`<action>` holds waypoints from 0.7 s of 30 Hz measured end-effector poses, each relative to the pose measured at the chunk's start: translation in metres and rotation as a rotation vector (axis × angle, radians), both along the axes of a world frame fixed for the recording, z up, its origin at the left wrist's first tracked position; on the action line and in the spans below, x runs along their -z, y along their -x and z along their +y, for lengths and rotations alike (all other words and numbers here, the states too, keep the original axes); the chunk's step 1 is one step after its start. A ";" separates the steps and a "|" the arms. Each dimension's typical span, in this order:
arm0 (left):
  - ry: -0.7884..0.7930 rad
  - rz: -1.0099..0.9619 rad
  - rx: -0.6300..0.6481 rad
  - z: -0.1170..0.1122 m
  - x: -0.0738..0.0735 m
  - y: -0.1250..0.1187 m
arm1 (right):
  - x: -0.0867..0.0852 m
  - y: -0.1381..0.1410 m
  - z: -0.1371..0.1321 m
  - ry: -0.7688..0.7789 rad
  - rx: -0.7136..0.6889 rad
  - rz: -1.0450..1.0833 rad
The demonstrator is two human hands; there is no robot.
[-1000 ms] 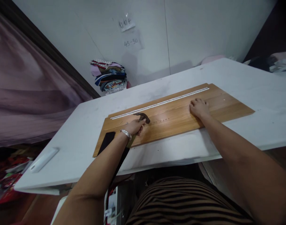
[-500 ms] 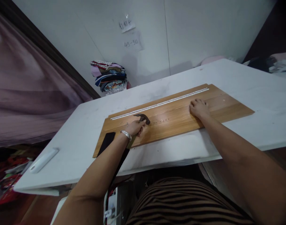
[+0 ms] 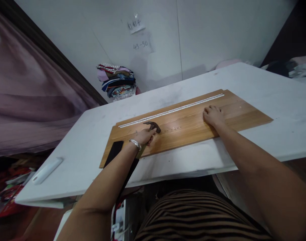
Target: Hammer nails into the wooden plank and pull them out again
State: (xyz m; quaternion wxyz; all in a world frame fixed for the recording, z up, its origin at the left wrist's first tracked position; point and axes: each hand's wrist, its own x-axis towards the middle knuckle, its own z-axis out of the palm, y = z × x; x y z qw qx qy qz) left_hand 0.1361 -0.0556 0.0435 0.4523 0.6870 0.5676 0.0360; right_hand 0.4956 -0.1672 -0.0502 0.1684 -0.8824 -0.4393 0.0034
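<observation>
A long wooden board [image 3: 193, 124] lies on the white table [image 3: 92, 134]. My left hand [image 3: 145, 136], with a silver bracelet at the wrist, is closed round the handle of a dark hammer [image 3: 153, 126] whose head rests on the board by a short row of small nails [image 3: 173, 128]. My right hand [image 3: 212, 114] lies on the board further right, fingers curled down against the wood with nothing in them. A thin pale strip [image 3: 173, 109] runs along the board's far side.
A black flat object [image 3: 113, 153] lies at the board's near left corner. A white bar [image 3: 47, 170] sits on the table's left end. Folded cloths [image 3: 117, 81] are stacked against the wall. A purple curtain [image 3: 29, 97] hangs at left.
</observation>
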 end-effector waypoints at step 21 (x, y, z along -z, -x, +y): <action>0.001 -0.002 -0.013 -0.001 0.000 0.001 | -0.002 0.002 -0.001 0.007 0.000 -0.004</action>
